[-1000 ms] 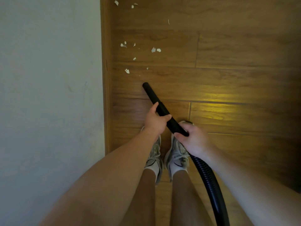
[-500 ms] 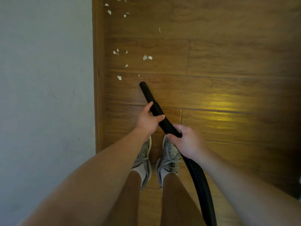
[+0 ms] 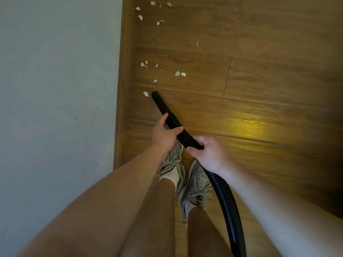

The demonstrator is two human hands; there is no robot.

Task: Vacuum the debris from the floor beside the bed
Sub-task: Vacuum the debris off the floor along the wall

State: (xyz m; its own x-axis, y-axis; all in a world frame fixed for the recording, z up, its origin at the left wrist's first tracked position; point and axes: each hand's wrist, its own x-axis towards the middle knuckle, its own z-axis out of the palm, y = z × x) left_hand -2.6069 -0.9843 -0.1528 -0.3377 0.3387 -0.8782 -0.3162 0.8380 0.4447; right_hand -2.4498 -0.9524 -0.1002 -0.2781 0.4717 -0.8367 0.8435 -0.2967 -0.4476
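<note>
Beside what looks like the bed (image 3: 55,71), my left hand (image 3: 163,135) and right hand (image 3: 209,154) both wrap the hose (image 3: 175,122), nozzle (image 3: 155,94) just beside the nearest scrap (image 3: 145,93); I'd sweep low, slowly, through the debris (image 3: 178,73) ahead.

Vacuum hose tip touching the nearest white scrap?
Apart. The head view shows a thin strip of bare floor between the vacuum hose tip and the nearest white scrap.
</note>
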